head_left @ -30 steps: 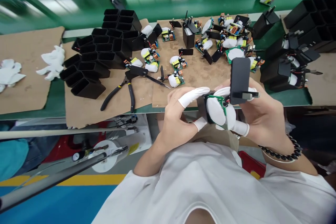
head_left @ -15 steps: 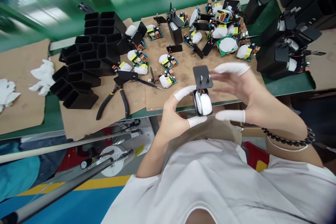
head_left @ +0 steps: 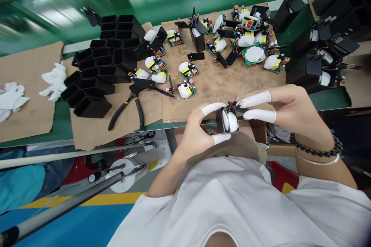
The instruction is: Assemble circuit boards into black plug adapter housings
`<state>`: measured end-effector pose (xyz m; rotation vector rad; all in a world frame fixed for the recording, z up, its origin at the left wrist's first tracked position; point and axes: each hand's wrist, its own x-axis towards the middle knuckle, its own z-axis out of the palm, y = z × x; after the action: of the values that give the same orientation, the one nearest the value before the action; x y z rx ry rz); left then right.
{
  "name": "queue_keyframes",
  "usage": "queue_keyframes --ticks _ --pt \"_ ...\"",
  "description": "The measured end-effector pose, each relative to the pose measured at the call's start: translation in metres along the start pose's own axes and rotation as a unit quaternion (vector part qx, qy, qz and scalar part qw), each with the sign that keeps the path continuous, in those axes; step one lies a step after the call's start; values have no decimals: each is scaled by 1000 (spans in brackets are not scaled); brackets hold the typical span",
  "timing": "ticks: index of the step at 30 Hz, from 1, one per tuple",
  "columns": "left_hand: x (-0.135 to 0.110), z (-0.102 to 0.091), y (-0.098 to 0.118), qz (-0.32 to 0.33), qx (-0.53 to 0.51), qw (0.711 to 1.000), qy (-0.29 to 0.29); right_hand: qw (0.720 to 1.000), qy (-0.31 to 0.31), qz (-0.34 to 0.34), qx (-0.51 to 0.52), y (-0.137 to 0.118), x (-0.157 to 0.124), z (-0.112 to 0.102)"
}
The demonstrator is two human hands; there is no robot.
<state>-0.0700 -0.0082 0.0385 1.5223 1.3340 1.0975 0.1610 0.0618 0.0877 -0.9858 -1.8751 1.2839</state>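
My left hand (head_left: 199,131) pinches a black charger housing (head_left: 227,120) with a white-wrapped board inside, held between a capped forefinger and thumb just above my lap. My right hand (head_left: 285,110) reaches in from the right. Its capped fingertips press on the black plug cap (head_left: 234,105) at the top of the housing. Both hands wear white finger cots, and a dark bead bracelet (head_left: 315,151) circles my right wrist.
On the cardboard sheet (head_left: 217,81) lie several green circuit boards (head_left: 188,70) and plug caps. Black pliers (head_left: 130,102) lie left of them, beside a stack of empty black housings (head_left: 98,69). Assembled units (head_left: 321,65) stand at right. White gloves (head_left: 55,79) lie at left.
The plug cap, held high in my right hand a second ago, has come down onto the housing. My right hand opened briefly, then closed its fingertips on the cap.
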Motion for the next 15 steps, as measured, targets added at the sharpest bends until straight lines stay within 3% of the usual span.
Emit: queue_keyframes --ticks 3,6,9,11,15 --pt "1 17 -5 70 136 983 100 981 78 -33 -177 -10 -14 15" --pt "3 32 -9 98 186 967 140 931 133 -73 -333 -15 -22 38" --pt "2 38 -12 106 220 957 160 893 140 -61 -423 -15 -24 57" --pt "-1 35 -15 110 240 951 164 892 134 -55 -427 -11 -24 67" --pt "-15 14 -22 114 263 949 132 927 113 -57 -352 6 -25 79"
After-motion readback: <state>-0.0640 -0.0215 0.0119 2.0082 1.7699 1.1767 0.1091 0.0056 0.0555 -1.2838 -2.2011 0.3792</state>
